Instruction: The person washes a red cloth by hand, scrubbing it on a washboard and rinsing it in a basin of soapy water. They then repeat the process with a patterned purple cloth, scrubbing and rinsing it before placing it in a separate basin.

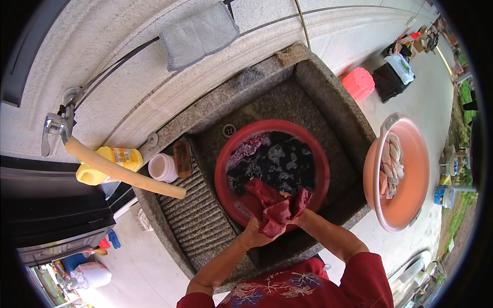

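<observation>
— What are we seeing at the upper left?
— We're facing a pale, textured wall [128,25], curving across the top.
— What else are we noticing?
— Pale floor [431,92] is running down the right, green grass [455,226] is edging it, a dark cabinet [46,192] is standing at left, and the floor is glowing brightest at lower left.

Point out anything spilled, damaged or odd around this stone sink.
Nothing clearly spilled or damaged. Slightly odd: the beige tubular hose ends over the grey ribbed stone washboard, not the round red plastic basin holding sudsy water.
</observation>
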Action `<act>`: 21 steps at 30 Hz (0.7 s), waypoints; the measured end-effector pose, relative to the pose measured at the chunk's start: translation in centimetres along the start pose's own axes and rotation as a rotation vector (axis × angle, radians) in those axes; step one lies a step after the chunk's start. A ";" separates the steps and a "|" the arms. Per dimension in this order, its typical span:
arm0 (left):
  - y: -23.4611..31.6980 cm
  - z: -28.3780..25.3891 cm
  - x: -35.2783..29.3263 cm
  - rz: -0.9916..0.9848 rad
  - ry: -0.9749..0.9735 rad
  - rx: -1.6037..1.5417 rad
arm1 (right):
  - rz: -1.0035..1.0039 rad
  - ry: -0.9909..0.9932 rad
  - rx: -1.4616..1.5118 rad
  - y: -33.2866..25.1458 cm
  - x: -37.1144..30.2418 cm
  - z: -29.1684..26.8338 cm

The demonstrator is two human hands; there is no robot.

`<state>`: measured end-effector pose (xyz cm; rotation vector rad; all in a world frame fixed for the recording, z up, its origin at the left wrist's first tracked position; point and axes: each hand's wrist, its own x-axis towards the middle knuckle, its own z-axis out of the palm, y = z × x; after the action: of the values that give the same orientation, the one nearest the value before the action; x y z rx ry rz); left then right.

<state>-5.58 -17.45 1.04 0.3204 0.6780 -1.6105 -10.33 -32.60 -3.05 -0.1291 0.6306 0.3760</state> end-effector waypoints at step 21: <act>-0.5 3.5 -0.6 0.509 -0.224 -0.032 | -0.159 -0.430 0.183 2.3 -0.1 6.2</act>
<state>-5.31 -19.04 4.20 0.2584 0.4071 -1.1264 -7.83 -29.02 1.98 0.0768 0.2253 0.1814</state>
